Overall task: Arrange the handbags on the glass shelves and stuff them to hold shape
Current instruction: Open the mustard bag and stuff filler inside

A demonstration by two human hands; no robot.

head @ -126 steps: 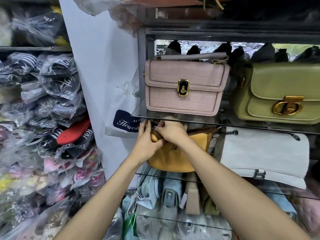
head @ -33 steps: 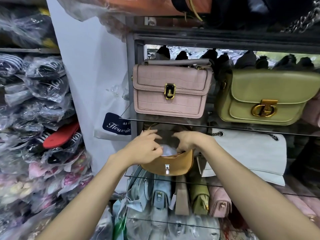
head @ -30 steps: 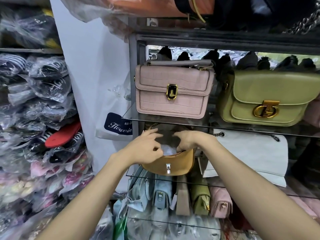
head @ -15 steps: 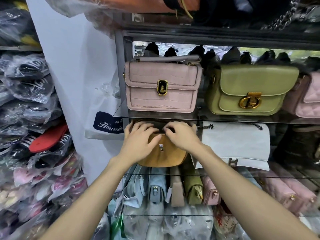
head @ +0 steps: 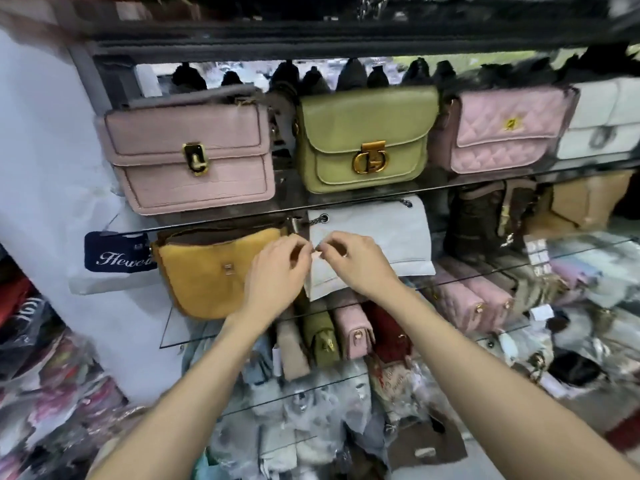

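Note:
A mustard handbag [head: 207, 271] stands with its flap closed at the left end of the second glass shelf [head: 169, 329]. Beside it on the right is a white handbag [head: 381, 233] with a chain. My left hand [head: 273, 275] and my right hand [head: 356, 261] hover in front of the white handbag's left edge, fingertips almost meeting. My right thumb and forefinger pinch something small at that edge. My left fingers are curled close to it; blur hides whether they hold anything.
On the upper glass shelf [head: 346, 200] stand a pink croc bag [head: 194, 161], a green bag [head: 367, 140], a quilted pink bag [head: 502, 129] and a pale bag [head: 602, 123]. Small bags [head: 353, 330] stand packed below. Plastic-wrapped goods [head: 52, 393] pile up at left.
Both hands have left the mustard handbag, whose flap is now shut, and moved right to the white handbag. The view has swung right and is blurred.

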